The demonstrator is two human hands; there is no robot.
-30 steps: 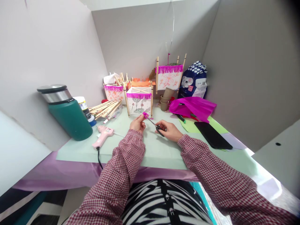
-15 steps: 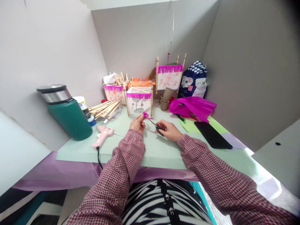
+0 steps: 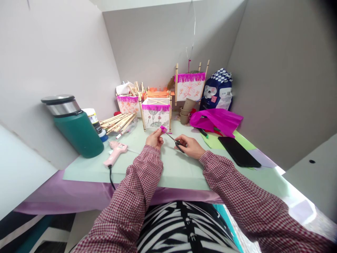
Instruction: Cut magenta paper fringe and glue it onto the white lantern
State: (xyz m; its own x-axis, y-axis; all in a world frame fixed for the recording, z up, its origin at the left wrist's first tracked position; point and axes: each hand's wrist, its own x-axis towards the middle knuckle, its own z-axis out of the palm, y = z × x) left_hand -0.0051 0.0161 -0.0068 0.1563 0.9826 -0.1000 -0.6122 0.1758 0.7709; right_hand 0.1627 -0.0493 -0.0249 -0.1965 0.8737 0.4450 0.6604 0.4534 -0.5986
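Between the thumb and fingers of my left hand (image 3: 155,139) is pinched a small piece of magenta paper (image 3: 163,129). My right hand (image 3: 192,147) is closed round the black handles of a pair of scissors (image 3: 179,144). The scissors' blades point up and left and meet the magenta paper; whether they are apart I cannot tell. Just behind my hands stands a small stick-framed lantern (image 3: 156,116) with white drawn-on sides and a magenta fringe along its top.
A pink glue gun (image 3: 116,154), a green bottle (image 3: 79,130) and a bundle of sticks (image 3: 119,123) lie or stand left. On the right are magenta paper sheets (image 3: 218,119), a black phone (image 3: 239,151) and stacked small pots (image 3: 185,116). Another fringed lantern (image 3: 190,88) is behind.
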